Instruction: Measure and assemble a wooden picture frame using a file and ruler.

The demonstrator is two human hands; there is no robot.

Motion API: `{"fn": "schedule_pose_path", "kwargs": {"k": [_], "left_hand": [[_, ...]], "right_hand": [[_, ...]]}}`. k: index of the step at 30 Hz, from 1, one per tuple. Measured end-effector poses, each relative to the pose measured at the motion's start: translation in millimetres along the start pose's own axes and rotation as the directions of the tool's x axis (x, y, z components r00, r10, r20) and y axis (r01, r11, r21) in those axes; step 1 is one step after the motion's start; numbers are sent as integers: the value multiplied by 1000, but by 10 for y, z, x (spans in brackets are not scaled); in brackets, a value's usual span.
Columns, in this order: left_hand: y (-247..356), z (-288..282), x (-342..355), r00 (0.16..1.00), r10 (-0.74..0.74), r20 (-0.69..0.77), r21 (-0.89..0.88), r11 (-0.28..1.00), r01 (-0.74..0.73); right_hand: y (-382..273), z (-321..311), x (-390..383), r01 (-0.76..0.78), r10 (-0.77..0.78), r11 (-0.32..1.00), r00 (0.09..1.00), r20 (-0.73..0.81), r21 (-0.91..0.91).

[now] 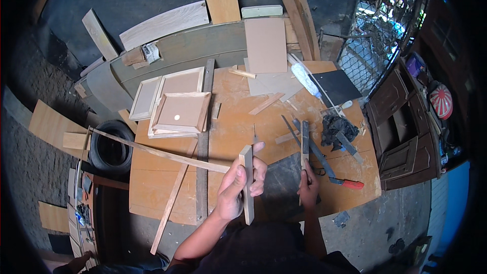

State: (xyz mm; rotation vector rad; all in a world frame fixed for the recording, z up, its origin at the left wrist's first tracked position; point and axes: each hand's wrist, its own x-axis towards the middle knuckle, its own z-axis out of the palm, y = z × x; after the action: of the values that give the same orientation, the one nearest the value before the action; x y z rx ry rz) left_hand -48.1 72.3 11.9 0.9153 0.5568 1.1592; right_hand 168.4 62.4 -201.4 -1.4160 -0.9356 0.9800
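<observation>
My left hand [236, 187] is closed around a short wooden strip [247, 180] held nearly upright above the table's near edge. A long thin wood strip [157, 151] runs from the left toward that hand; whether it touches is unclear. To the right, my right hand [307, 189] grips the lower end of a flat wooden stick with a dark grey upper part [305, 139], pointing away from me. Beside it lies a long dark tool with a red handle [350, 183]. A thin pointed tool [255, 133] shows just beyond my left hand. Below lies a dark sheet [279, 185].
Wooden frames with brown panels [180, 109] are stacked on the table [233, 101]. A grey bar [202, 172] and another strip [175, 195] cross its left part. Crumpled black plastic [337, 131] lies right. A tire [111, 147] and a cabinet [401, 127] flank the table.
</observation>
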Motion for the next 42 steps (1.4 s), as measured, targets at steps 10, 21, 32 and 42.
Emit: {"fn": "schedule_pose_path", "kwargs": {"k": [10, 21, 32, 42], "left_hand": [[53, 144, -77, 988, 15, 151, -93, 996, 0], [93, 75, -184, 995, -54, 88, -35, 998, 58], [58, 160, -280, 989, -64, 132, 347, 938, 15], [108, 80, -226, 979, -68, 194, 378, 926, -11]], "right_hand": [[-50, -189, -133, -53, 53, 997, 999, -14, -48], [-621, -3, -153, -31, 34, 998, 998, 46, -53], [-2154, 391, -146, 475, -554, 824, 790, 262, 310], [-2360, 233, -69, 672, -665, 737, 705, 246, 69]]}}
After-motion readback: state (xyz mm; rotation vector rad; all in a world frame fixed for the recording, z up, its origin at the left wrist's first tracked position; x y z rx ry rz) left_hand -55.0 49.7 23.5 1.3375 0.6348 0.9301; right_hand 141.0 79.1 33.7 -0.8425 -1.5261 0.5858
